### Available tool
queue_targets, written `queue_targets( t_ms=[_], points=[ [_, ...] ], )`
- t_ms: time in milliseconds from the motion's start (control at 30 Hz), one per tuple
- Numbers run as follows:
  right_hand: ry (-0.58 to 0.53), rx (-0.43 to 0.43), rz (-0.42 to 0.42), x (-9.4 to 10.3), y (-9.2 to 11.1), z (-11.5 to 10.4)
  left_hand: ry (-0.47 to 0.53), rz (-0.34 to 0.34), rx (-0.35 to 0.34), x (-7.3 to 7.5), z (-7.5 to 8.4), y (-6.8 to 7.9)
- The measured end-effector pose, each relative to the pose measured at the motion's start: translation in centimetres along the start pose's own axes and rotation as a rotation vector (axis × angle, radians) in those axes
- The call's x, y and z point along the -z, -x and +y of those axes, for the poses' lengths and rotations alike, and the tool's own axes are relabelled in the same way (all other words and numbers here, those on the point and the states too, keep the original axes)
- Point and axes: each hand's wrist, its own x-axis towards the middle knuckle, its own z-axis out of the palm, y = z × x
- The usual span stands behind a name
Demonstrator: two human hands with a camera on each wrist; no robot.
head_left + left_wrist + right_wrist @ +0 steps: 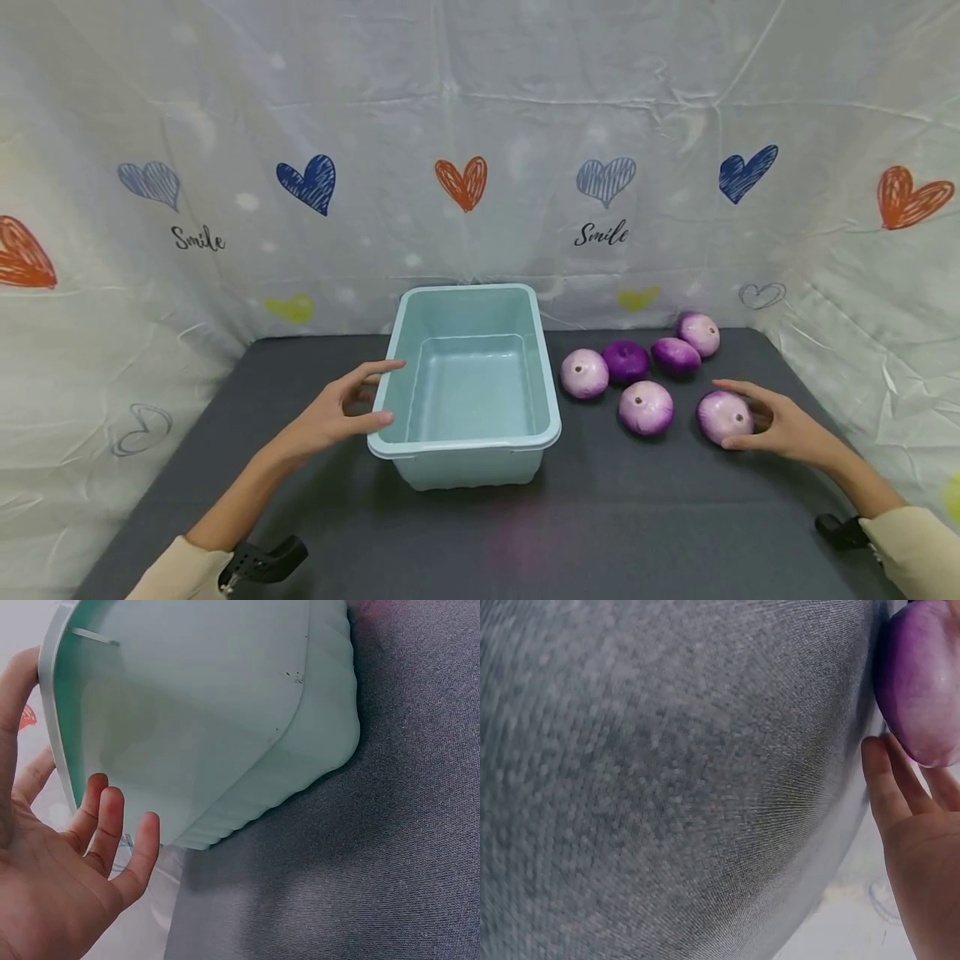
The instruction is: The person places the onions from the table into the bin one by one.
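My right hand (783, 423) curls round a purple-and-white onion (723, 417) from its right side, thumb at the near side and index finger at the far side. In the right wrist view, that onion (922, 682) shows at the upper right edge, close to the fingers. A light blue plastic bin (465, 467) stands mid-table with nothing inside. At its left rim is my left hand (341, 412), thumb and index finger reaching over the edge. In the left wrist view, the other fingers (139, 859) are loosely bent outside the bin wall (202, 712).
Several more onions lie right of the bin: a pale one (584, 373), a deep purple one (626, 362), one nearer me (646, 408), and others behind (677, 357). The dark grey tabletop (600, 525) meets a white curtain (525, 100) printed with hearts.
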Motion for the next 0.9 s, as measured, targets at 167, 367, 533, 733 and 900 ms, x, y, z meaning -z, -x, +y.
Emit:
queue_targets(
  t_ms=[167,367,533,733,900],
  points=[
    [-0.018,0.022,0.000,-0.1,-0.1,-0.1,0.016,0.010,-0.042,-0.1,-0.3,0.0],
    [-0.044,-0.022,0.017,0.0,0.1,0.1,0.025,0.012,-0.061,0.0,-0.4,-0.1],
    [-0.079,-0.036,0.036,0.1,0.0,0.0,0.020,0.018,-0.056,0.4,0.0,-0.4],
    [-0.113,-0.027,0.075,0.6,-0.9,-1.0,-0.024,0.042,-0.059,0.7,0.0,-0.9],
    [-0.142,-0.051,0.116,1.1,-2.4,-2.2,-0.044,0.058,-0.089,0.5,-0.8,-0.9]
  ],
)
